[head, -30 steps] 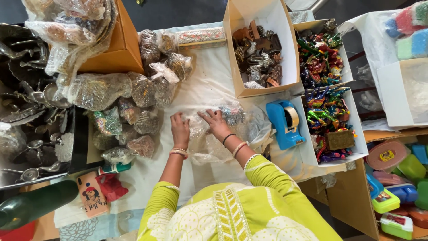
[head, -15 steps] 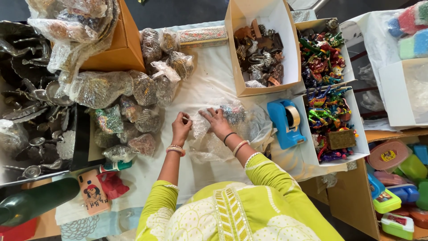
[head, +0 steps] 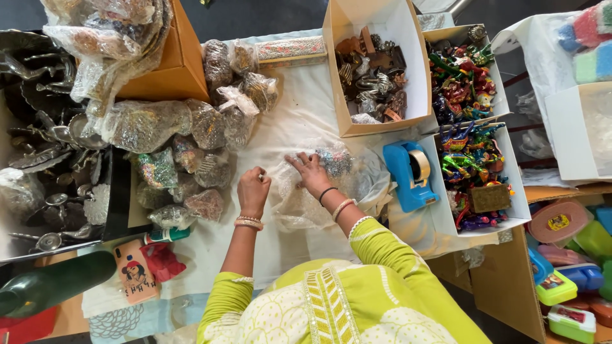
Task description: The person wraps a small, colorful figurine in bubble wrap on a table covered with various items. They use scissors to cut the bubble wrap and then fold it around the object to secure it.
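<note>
left hand (head: pixel 252 189): fingers curled in, pinching the near-left edge of the clear crinkly bubble-wrap sheet (head: pixel 299 200); closed on the wrap, thumb side hidden.
right hand (head: pixel 310 173): flat, fingers spread, pressing down on the same sheet; nothing clasped, palm down.
wrapped item: small glittery multicoloured trinket (head: pixel 335 160) sits just past the right fingertips, half under the wrap, on the white cloth-covered table (head: pixel 299 108).
left of the grip: heap of clear-bagged shiny ornaments (head: pixel 191 137), close to the left knuckles.
right of the grip: blue plastic tape dispenser (head: pixel 411 175), just beyond the right wrist; further out a white cardboard tray of bright painted figurines (head: pixel 475 172).
beyond the grip: open tan cardboard box of dark metal figurines (head: pixel 376 67).
risk 1: wrap is slack and only pinned by a flat palm, so I'd guess it could spring open and let the trinket roll out.
risk 2: left elbow swing could nudge the bagged heap, it looks loosely stacked.
risk 3: pinch on a thin edge may tear or slip, film looks slick.
risk 4: reaching for the dispenser means lifting the pressing hand, which would free the wrap.
</note>
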